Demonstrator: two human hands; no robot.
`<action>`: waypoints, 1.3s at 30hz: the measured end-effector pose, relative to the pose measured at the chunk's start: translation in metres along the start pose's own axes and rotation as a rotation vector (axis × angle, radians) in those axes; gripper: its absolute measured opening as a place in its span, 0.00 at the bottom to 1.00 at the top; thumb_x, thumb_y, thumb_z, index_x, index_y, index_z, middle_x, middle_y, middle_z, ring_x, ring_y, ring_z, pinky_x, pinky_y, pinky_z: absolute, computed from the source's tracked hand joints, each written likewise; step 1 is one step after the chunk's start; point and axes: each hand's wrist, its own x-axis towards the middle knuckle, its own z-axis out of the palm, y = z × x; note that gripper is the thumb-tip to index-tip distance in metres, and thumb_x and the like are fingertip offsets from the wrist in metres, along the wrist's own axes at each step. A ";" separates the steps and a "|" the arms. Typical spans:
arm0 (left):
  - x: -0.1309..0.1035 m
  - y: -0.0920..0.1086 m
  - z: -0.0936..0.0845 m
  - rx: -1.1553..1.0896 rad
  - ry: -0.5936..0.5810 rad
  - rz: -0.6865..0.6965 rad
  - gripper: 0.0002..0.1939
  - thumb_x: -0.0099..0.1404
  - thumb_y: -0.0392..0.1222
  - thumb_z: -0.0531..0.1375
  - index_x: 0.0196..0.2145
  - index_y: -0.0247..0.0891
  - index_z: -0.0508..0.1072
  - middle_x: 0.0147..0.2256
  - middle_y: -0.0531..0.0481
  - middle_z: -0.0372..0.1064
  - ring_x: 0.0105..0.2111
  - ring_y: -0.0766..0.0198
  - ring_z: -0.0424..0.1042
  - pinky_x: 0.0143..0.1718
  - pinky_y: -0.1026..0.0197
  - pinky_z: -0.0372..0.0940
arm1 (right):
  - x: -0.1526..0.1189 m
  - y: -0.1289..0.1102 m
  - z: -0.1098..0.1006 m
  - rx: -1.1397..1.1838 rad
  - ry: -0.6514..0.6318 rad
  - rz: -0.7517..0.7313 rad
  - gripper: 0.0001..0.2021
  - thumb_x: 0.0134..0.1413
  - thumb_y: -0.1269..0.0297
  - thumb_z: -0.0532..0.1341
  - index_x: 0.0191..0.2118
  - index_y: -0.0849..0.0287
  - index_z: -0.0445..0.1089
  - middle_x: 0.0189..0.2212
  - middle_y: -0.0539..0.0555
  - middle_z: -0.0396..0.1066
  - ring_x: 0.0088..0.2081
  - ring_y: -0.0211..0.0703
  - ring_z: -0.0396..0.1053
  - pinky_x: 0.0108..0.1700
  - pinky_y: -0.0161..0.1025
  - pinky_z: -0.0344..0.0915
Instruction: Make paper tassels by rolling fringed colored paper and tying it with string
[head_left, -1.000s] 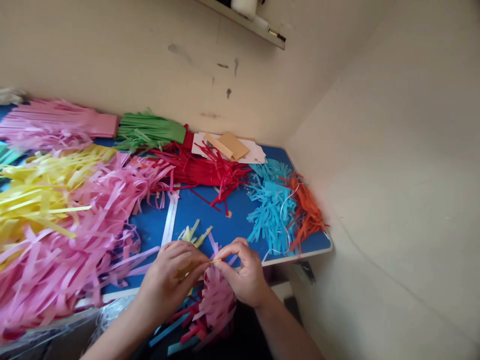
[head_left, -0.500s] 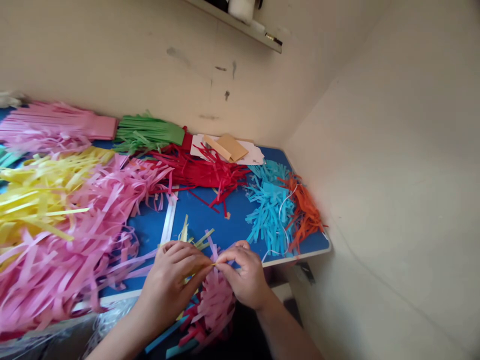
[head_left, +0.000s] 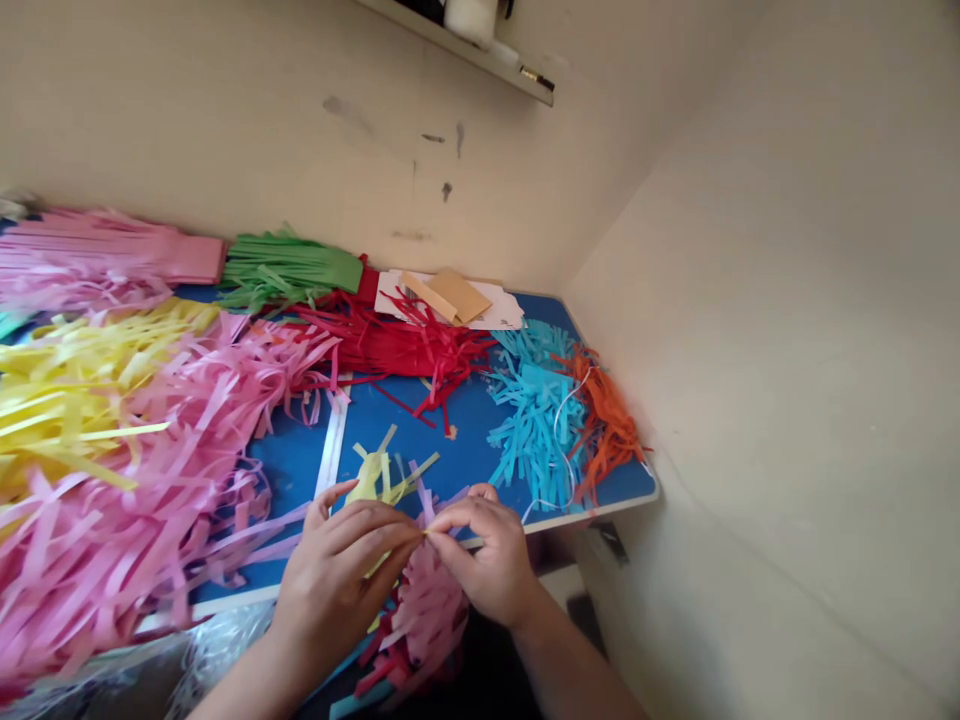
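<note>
My left hand point(head_left: 345, 560) and my right hand point(head_left: 484, 545) meet at the table's front edge, fingertips pinched together. Between them shows a tiny bit of yellow paper point(head_left: 425, 533); the rest of it is covered by my fingers. Yellow fringed paper point(head_left: 373, 475) spreads out behind my left hand, and a few lilac strips point(head_left: 422, 490) stick up between the hands. Below my fingers hangs a pink fringed paper tassel point(head_left: 429, 605), with red strips point(head_left: 377, 672) and blue strips at its lower end. One finger of my left hand is raised.
Pink fringe point(head_left: 150, 500) and yellow fringe point(head_left: 67, 380) are heaped on the blue table point(head_left: 390, 405) at left. Green fringe point(head_left: 292, 268), red fringe point(head_left: 397, 345) and a folded tan card point(head_left: 459, 296) lie behind. Light-blue fringe point(head_left: 541, 420), orange fringe point(head_left: 609, 415) and white string point(head_left: 559, 425) are at right.
A finger of my left hand has lifted away from the others, and more of the yellow fringe shows behind it. Both hands keep their pinch at nearly the same place.
</note>
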 end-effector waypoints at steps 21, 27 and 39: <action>0.009 0.004 0.000 -0.060 0.084 0.188 0.09 0.63 0.30 0.60 0.39 0.40 0.74 0.33 0.54 0.79 0.32 0.68 0.77 0.55 0.57 0.59 | -0.001 -0.003 -0.003 0.015 0.053 -0.061 0.05 0.56 0.71 0.63 0.30 0.57 0.71 0.27 0.49 0.77 0.30 0.37 0.75 0.44 0.40 0.60; 0.005 0.000 0.002 -0.048 0.061 0.178 0.09 0.62 0.30 0.61 0.39 0.41 0.74 0.33 0.54 0.79 0.32 0.67 0.78 0.56 0.56 0.58 | -0.001 -0.004 -0.002 0.000 0.064 -0.065 0.05 0.57 0.70 0.63 0.30 0.57 0.70 0.26 0.48 0.77 0.29 0.36 0.74 0.43 0.39 0.60; 0.000 -0.003 0.007 -0.052 0.020 0.100 0.09 0.62 0.33 0.62 0.39 0.44 0.73 0.34 0.56 0.80 0.32 0.66 0.78 0.55 0.55 0.61 | -0.002 -0.002 0.004 -0.049 0.101 -0.073 0.05 0.53 0.73 0.61 0.28 0.56 0.70 0.24 0.48 0.76 0.28 0.36 0.74 0.42 0.39 0.62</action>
